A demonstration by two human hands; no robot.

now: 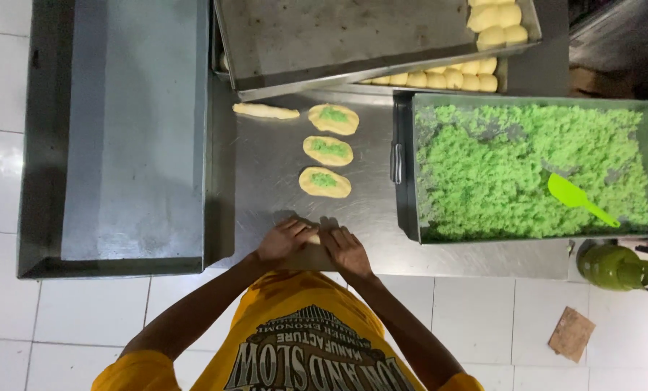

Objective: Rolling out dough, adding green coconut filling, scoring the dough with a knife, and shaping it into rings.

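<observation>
Both hands, the left hand [284, 240] and right hand [347, 250], lay palm-down, pressing a dough piece [312, 237] at the steel table's [367, 210] near edge; nothing was gripped. In my judgement, uneven pressure could have thinned it, letting green filling [483, 174] leak.

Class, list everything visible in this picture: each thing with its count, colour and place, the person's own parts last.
Flattened oval dough pieces with green filling: three, pale yellow, mid-table.
Plain rolled dough strip: one, pale, left of those.
Dough piece under hands: one, pale, table front.
Deep metal tray of shredded filling: one, green, right.
Plastic spatula: one, green, in filling.
Metal trays of dough balls: two, stacked, top.
Large empty metal tray: one, grey, left.
Gas cylinder: one, green, floor right.
Left hand, right hand: pressing dough.
</observation>
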